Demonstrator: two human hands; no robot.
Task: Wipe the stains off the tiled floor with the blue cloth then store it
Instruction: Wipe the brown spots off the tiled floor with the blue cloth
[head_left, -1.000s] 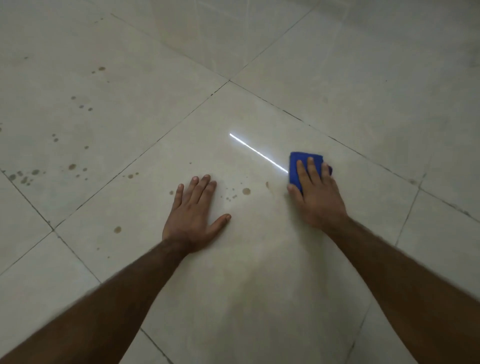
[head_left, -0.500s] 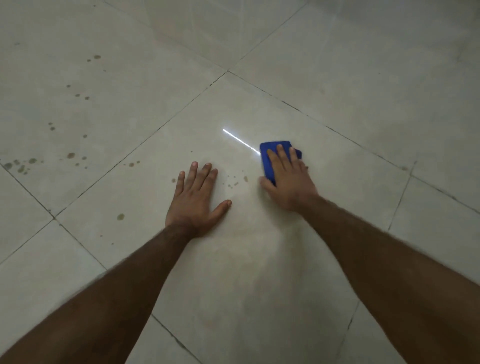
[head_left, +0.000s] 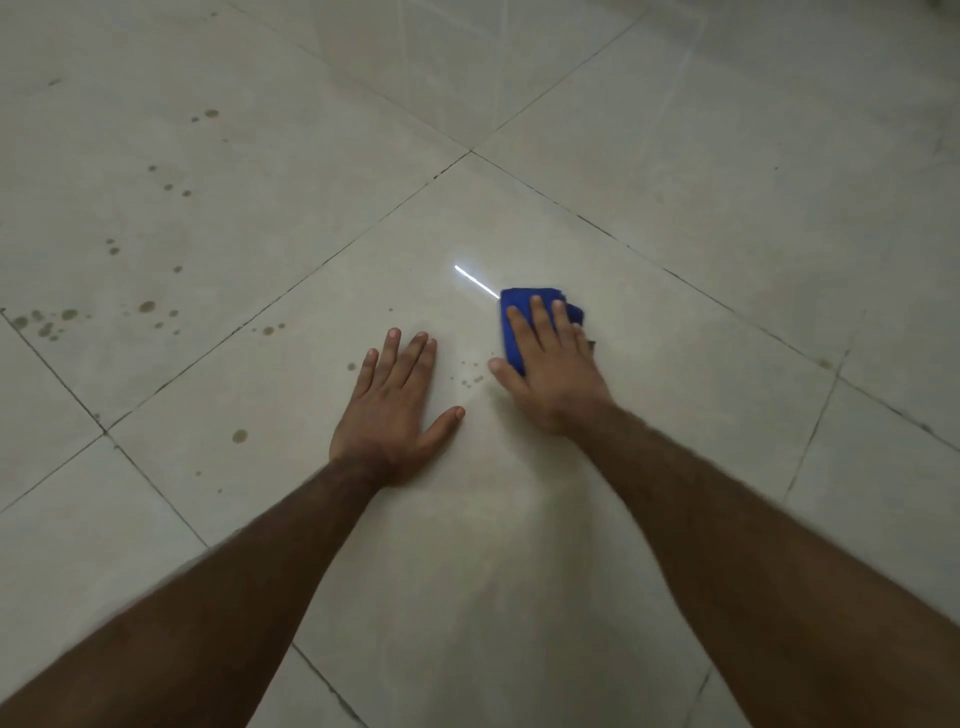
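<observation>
My right hand (head_left: 550, 374) presses flat on a folded blue cloth (head_left: 514, 317) on the pale tiled floor (head_left: 519, 571); only the cloth's far and left edges show past my fingers. My left hand (head_left: 389, 410) rests flat on the same tile, fingers spread, holding nothing. A few small brown drops (head_left: 470, 376) lie between the two hands, just left of the cloth. A larger brown spot (head_left: 239, 436) sits left of my left hand, and several stains (head_left: 147, 306) speckle the tile to the far left.
Dark grout lines (head_left: 332, 260) cross the floor diagonally. A thin bright light reflection (head_left: 475, 280) runs from the cloth's far left corner. More brown spots (head_left: 210, 113) dot the upper left tile.
My right hand slid the blue cloth leftward toward my left hand, over the larger spot that lay between them. The left hand stayed planted.
</observation>
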